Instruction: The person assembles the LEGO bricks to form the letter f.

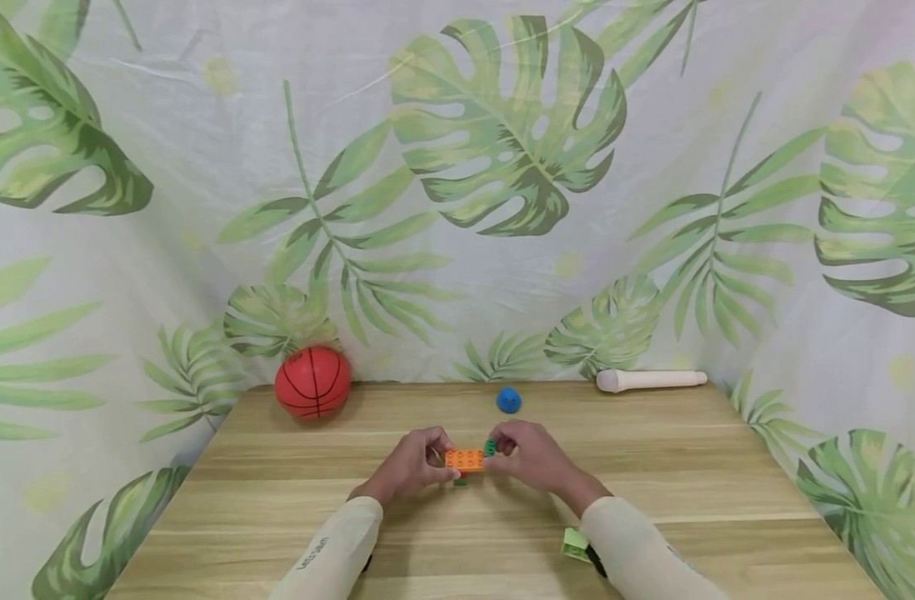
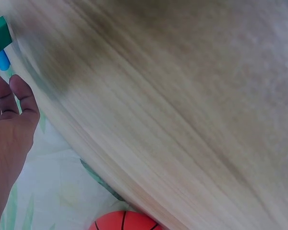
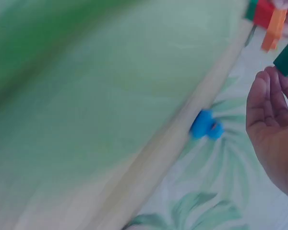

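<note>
Grips an orange brick [image 1: 463, 460] in the left hand [image 1: 416, 460], pinches a small green brick [image 1: 491, 447] in the right hand [image 1: 536, 457].
Curls left thumb and fingers round the left end of the orange brick, with a red brick [image 3: 263, 13] and a second green brick [image 2: 1, 34] beneath. Holds the small green brick between right thumb and fingertips, just beside the orange brick's right end yet apart from it, over the wooden table [image 1: 277, 517].

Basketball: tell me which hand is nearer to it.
Left. In the head view, the left hand is to the right of the basketball and closer to the person than it; the right hand lies farther right, beyond the left one.
</note>
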Motion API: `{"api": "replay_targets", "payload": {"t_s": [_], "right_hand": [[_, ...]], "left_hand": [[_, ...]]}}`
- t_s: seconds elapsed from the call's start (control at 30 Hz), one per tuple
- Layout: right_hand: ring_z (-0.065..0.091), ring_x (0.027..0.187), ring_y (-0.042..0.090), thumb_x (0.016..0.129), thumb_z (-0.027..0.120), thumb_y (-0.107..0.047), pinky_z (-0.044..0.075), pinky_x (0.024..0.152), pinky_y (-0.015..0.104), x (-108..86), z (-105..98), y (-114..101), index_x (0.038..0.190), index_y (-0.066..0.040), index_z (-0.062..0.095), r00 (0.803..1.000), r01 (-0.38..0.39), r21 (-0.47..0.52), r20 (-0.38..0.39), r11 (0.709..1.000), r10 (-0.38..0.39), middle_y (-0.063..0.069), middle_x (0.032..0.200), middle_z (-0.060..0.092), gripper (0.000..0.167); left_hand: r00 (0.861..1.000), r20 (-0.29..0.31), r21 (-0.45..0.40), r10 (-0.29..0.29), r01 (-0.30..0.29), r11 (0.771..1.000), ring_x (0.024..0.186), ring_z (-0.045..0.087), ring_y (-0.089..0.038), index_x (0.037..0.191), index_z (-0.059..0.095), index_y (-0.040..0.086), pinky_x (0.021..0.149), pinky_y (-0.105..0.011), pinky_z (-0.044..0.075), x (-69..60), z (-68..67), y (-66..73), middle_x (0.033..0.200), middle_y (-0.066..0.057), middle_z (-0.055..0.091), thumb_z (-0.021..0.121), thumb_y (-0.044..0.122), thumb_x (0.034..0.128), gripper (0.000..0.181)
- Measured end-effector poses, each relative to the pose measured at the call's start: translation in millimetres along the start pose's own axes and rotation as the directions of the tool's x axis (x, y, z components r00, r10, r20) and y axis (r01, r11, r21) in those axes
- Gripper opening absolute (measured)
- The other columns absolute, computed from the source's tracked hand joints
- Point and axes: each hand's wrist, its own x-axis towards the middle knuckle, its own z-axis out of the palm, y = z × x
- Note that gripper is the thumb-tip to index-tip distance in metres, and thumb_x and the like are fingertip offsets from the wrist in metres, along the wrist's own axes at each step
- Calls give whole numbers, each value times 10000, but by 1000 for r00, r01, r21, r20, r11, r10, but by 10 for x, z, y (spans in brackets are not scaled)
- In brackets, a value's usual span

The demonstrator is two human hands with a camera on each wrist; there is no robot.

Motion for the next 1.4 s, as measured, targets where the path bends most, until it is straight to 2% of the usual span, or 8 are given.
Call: {"api": "replay_targets", "payload": {"t_s": [0.2, 0.4, 0.6, 0.83, 0.97, 1.17, 1.4], "right_hand": [[694, 953, 191, 926, 867, -258, 567, 823, 302, 154, 180, -175, 1027, -147, 754, 999, 32, -59, 20, 998, -31, -18, 1003, 748, 188], [698, 882, 171, 910, 882, -235, 554, 788, 267, 205, 198, -257, 1016, -127, 770, 998, 41, -102, 41, 994, -36, 7, 950, 776, 188], [616, 795, 95, 907, 882, -247, 501, 732, 231, 272, 146, -340, 951, -128, 790, 995, 60, -178, 86, 982, -45, -6, 894, 762, 157], [446, 628, 24, 873, 912, -273, 397, 599, 184, 354, 134, -423, 828, -133, 757, 985, 134, -291, 144, 947, -95, -90, 693, 613, 213], [444, 610, 7, 868, 921, -283, 392, 583, 165, 362, 157, -410, 845, -125, 784, 987, 113, -298, 143, 948, -73, -101, 691, 628, 210], [471, 639, 11, 850, 930, -320, 406, 593, 181, 350, 176, -392, 919, -119, 812, 994, 80, -299, 97, 951, -53, -94, 750, 684, 243], [504, 656, 14, 835, 937, -345, 446, 608, 193, 350, 166, -373, 932, -129, 804, 996, 56, -300, 82, 952, -32, -83, 776, 711, 272]], "left_hand": [[1000, 12, 16, 18, -18, 1000, 726, 526, -96, 1020, 696, 67, 630, -202, 470, 14, 18, 5, 986, -81, 707, 871, 59, 889, 219], [1000, 16, 15, 12, -12, 1000, 733, 526, -105, 1012, 689, 53, 616, -200, 462, 26, 23, 14, 967, -82, 696, 872, 50, 883, 224], [1000, 11, 18, 5, -5, 1000, 730, 519, -113, 999, 688, 61, 615, -197, 454, 24, 11, 27, 958, -70, 687, 868, 42, 881, 217], [1000, 5, 21, -6, 6, 1000, 709, 503, -89, 973, 677, 38, 600, -193, 439, 28, 18, 15, 959, -99, 691, 871, 52, 875, 217], [1000, 8, 19, -15, 15, 1000, 708, 504, -97, 979, 681, 37, 597, -194, 438, 18, 10, 14, 960, -91, 695, 868, 55, 875, 215], [999, 13, -9, -34, 34, 999, 734, 513, -136, 985, 680, 47, 584, -201, 435, 13, -24, 28, 966, -66, 678, 867, 43, 873, 218], [1000, 9, 5, -21, 21, 1000, 720, 508, -134, 980, 684, 39, 578, -206, 433, 32, -15, 1, 959, -77, 683, 877, 48, 868, 223]]}}
